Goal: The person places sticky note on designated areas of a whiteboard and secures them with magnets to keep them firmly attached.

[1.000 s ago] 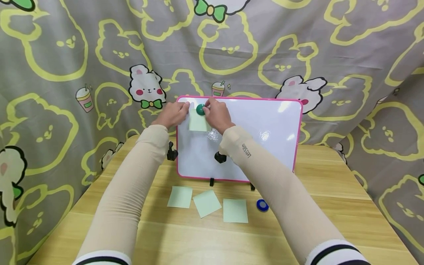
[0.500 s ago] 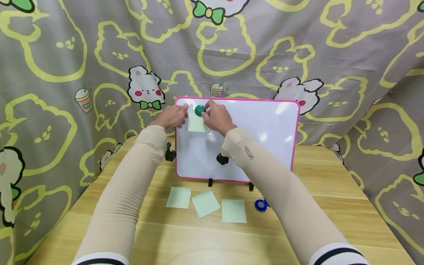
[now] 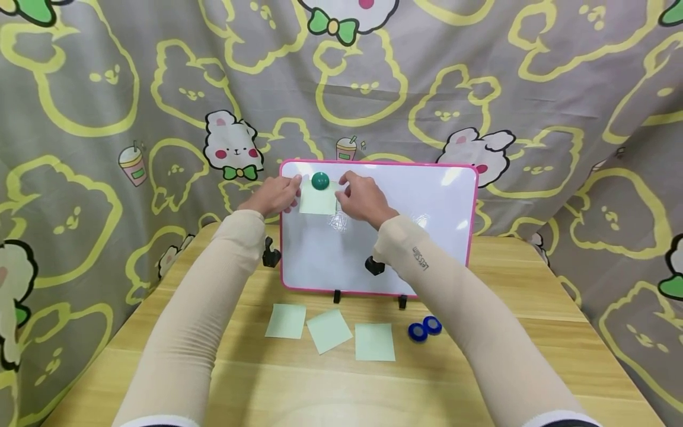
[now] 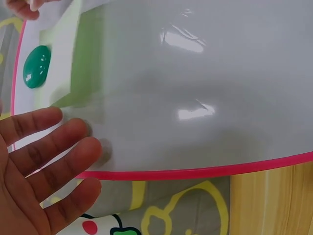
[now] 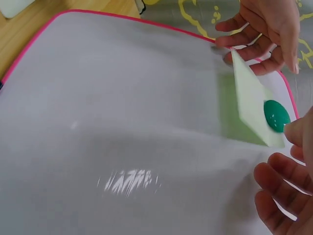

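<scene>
A round green magnet [image 3: 320, 181] pins a pale green sticky note [image 3: 318, 203] near the upper left corner of the pink-framed whiteboard [image 3: 320, 255]. The note's lower part stands away from the board, as the right wrist view shows. My left hand [image 3: 273, 194] is beside the note's left edge, its fingers [image 4: 54, 152] spread at the board's frame and holding nothing. To the right of the magnet is my right hand [image 3: 364, 198], fingers loosely bent and apart from the magnet in the head view.
Three more pale green sticky notes [image 3: 286, 321] lie in a row on the wooden table [image 3: 299, 391]. Two blue-rimmed round magnets [image 3: 418, 332] lie right of them. Black feet [image 3: 337, 296] support the whiteboard. A patterned curtain [image 3: 288, 71] hangs behind.
My right hand has let go of the green magnet and drawn away to the right. The magnet and note stay on the board. Both blue-rimmed magnets now show.
</scene>
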Demonstrator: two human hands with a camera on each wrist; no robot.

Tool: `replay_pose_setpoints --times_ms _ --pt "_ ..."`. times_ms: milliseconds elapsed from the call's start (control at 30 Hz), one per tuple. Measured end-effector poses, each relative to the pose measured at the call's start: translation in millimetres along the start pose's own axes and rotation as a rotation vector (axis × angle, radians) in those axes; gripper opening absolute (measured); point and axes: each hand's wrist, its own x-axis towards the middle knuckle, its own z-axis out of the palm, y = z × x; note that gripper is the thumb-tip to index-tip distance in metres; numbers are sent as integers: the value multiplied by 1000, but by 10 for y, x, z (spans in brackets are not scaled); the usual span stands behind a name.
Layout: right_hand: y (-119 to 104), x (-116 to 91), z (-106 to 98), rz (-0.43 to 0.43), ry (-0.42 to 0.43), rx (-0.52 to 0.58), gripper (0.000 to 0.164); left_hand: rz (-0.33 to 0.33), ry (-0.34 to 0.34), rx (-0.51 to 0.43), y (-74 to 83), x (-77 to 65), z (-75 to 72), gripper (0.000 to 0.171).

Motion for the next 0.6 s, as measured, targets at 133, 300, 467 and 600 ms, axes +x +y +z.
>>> replay_pose_setpoints --times_ms 133,300,467,600 --pt "90 -68 -32 6 4 -12 32 17 7 20 -8 -7 23 62" --pt "198 -175 -68 -3 -9 -24 31 31 0 46 -54 -37 60 62" --pt "319 -309 -108 -8 -31 -35 32 52 -1 23 -100 -95 113 60" --pt "426 -434 -154 -29 -25 -35 30 57 -4 6 -124 -130 151 61"
